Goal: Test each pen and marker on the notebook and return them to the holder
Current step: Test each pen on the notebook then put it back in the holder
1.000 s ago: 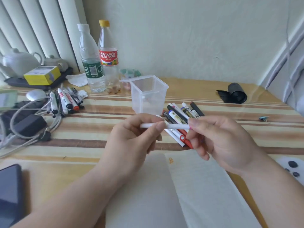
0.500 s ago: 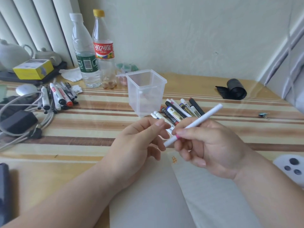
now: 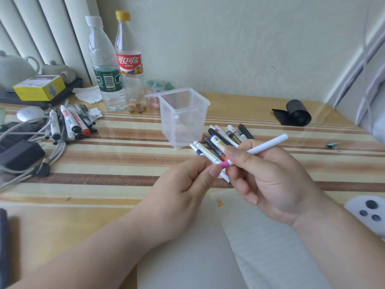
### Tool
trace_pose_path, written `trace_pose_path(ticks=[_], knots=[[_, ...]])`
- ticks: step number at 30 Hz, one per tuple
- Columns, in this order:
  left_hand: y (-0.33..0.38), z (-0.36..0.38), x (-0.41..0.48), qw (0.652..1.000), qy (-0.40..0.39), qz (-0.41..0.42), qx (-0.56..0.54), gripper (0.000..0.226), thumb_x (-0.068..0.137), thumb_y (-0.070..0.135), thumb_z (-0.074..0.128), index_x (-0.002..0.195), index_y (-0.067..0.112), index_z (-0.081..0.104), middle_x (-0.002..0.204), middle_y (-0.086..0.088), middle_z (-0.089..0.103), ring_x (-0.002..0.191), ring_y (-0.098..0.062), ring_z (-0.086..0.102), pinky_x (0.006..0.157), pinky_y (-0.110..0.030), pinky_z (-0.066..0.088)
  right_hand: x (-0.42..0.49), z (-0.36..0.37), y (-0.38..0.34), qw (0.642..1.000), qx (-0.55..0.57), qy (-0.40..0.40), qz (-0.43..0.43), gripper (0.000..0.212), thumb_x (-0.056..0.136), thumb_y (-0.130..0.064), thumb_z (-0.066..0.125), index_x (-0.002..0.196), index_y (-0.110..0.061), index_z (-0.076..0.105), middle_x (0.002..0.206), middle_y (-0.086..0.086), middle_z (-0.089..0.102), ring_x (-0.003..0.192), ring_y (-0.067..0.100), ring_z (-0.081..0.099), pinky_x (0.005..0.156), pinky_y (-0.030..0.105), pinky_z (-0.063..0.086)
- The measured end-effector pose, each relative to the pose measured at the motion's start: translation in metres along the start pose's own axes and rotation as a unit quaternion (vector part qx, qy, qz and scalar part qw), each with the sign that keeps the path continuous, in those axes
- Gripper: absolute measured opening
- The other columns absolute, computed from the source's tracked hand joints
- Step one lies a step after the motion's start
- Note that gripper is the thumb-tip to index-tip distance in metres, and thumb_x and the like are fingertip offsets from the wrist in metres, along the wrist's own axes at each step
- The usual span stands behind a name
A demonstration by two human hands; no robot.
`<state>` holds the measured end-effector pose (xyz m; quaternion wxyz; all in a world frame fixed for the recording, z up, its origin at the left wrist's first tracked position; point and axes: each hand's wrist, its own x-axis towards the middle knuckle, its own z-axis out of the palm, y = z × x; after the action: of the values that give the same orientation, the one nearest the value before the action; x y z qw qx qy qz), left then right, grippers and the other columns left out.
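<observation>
A person's right hand [image 3: 270,180] grips the barrel of a white pen [image 3: 264,146] while the thumb and forefinger of the left hand [image 3: 183,184] pinch its pink end, above the far edge of the notebook [image 3: 260,236] that lies open at the near edge of the table [image 3: 125,147]. The clear holder [image 3: 183,122] stands toward the far edge, with a cluster of pens [image 3: 218,142] lying just beside it. A second bunch of markers [image 3: 68,124] rests toward the left edge.

Whether the cap is coming off or going on cannot be told. Either way, the move appears to call for a steady barrel and a straight pull or push along the pen. The page already bears a small orange mark [image 3: 219,203], and a fresh stroke would read best on bare paper beside it.
</observation>
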<state>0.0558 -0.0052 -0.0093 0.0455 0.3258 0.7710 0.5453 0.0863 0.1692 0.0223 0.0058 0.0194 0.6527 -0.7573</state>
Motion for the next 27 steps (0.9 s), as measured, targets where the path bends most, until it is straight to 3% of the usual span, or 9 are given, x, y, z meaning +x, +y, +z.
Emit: trace_pose_path(ticks=[3, 5, 8, 10, 13, 16, 19, 23, 27], knots=[[-0.005, -0.013, 0.003, 0.995, 0.037, -0.039, -0.080, 0.055, 0.099, 0.058, 0.038, 0.064, 0.015, 0.044, 0.054, 0.009, 0.039, 0.053, -0.015, 0.033, 0.054, -0.028, 0.029, 0.003, -0.023, -0.020, 0.994, 0.060, 0.058, -0.064, 0.020, 0.079, -0.023, 0.064, 0.070, -0.010, 0.051, 0.051, 0.004, 0.040, 0.035, 0.009, 0.031, 0.029, 0.012, 0.021], [-0.008, -0.025, 0.001, 0.993, 0.072, -0.053, -0.083, 0.061, 0.096, 0.062, 0.037, 0.064, 0.010, 0.043, 0.054, 0.004, 0.039, 0.054, -0.018, 0.035, 0.053, -0.031, 0.030, 0.004, -0.052, -0.037, 0.983, 0.115, 0.094, -0.109, 0.020, 0.083, -0.020, 0.058, 0.070, -0.016, 0.044, 0.051, -0.005, 0.039, 0.035, 0.004, 0.031, 0.025, 0.013, 0.020], [-0.002, -0.025, -0.005, 0.986, 0.063, -0.071, 0.137, 0.054, 0.099, 0.061, 0.029, 0.072, 0.018, 0.048, 0.067, 0.010, 0.053, 0.064, -0.010, 0.047, 0.063, -0.027, 0.038, 0.004, -0.072, -0.039, 0.979, 0.129, 0.096, -0.121, 0.023, 0.086, -0.020, 0.057, 0.068, -0.017, 0.043, 0.052, -0.007, 0.041, 0.038, 0.004, 0.034, 0.028, 0.013, 0.023], [0.001, -0.015, -0.005, 0.956, 0.038, -0.095, 0.274, 0.042, 0.099, 0.057, 0.022, 0.078, 0.024, 0.039, 0.078, 0.009, 0.052, 0.078, -0.011, 0.048, 0.069, -0.032, 0.036, 0.006, -0.067, -0.029, 0.985, 0.110, 0.077, -0.107, 0.021, 0.085, -0.017, 0.057, 0.070, -0.015, 0.042, 0.053, -0.002, 0.043, 0.039, 0.007, 0.035, 0.030, 0.015, 0.024], [-0.003, -0.005, -0.001, 0.922, 0.019, -0.110, 0.371, 0.039, 0.102, 0.054, 0.018, 0.078, 0.024, 0.030, 0.077, 0.006, 0.049, 0.077, -0.019, 0.050, 0.067, -0.037, 0.041, 0.008, -0.051, -0.018, 0.991, 0.082, 0.042, -0.094, 0.020, 0.077, -0.016, 0.067, 0.071, -0.012, 0.049, 0.053, 0.005, 0.046, 0.040, 0.014, 0.036, 0.036, 0.016, 0.024], [-0.006, -0.016, 0.004, 0.916, -0.049, -0.126, 0.377, 0.039, 0.103, 0.053, 0.025, 0.080, 0.022, 0.036, 0.076, 0.004, 0.055, 0.073, -0.020, 0.055, 0.069, -0.039, 0.049, 0.006, -0.042, -0.012, 0.997, 0.050, 0.008, -0.065, 0.022, 0.068, -0.018, 0.074, 0.070, -0.009, 0.054, 0.053, 0.010, 0.046, 0.041, 0.017, 0.036, 0.039, 0.019, 0.024], [-0.010, -0.050, 0.009, 0.910, -0.125, -0.131, 0.374, 0.038, 0.100, 0.054, 0.040, 0.078, 0.024, 0.046, 0.074, 0.007, 0.057, 0.070, -0.010, 0.054, 0.067, -0.034, 0.047, 0.003, -0.037, -0.006, 0.999, -0.015, -0.046, -0.003, 0.016, 0.073, -0.005, 0.078, 0.070, -0.009, 0.062, 0.054, 0.011, 0.051, 0.044, 0.020, 0.042, 0.039, 0.023, 0.031], [-0.016, -0.063, 0.006, 0.916, -0.110, -0.142, 0.358, 0.036, 0.098, 0.053, 0.047, 0.076, 0.025, 0.052, 0.071, 0.007, 0.058, 0.066, -0.007, 0.052, 0.059, -0.028, 0.039, 0.000, -0.019, 0.006, 0.992, -0.062, -0.087, 0.059, 0.009, 0.079, -0.006, 0.070, 0.080, 0.003, 0.068, 0.063, 0.017, 0.056, 0.057, 0.026, 0.054, 0.056, 0.039, 0.056], [-0.022, -0.057, 0.000, 0.918, -0.106, -0.136, 0.358, 0.036, 0.099, 0.051, 0.047, 0.076, 0.023, 0.051, 0.072, 0.006, 0.057, 0.066, -0.006, 0.051, 0.059, -0.029, 0.038, 0.000, -0.007, 0.011, 0.986, -0.094, -0.060, 0.124, 0.012, 0.089, 0.003, 0.067, 0.092, 0.014, 0.067, 0.070, 0.021, 0.060, 0.068, 0.032, 0.059, 0.070, 0.049, 0.060]])
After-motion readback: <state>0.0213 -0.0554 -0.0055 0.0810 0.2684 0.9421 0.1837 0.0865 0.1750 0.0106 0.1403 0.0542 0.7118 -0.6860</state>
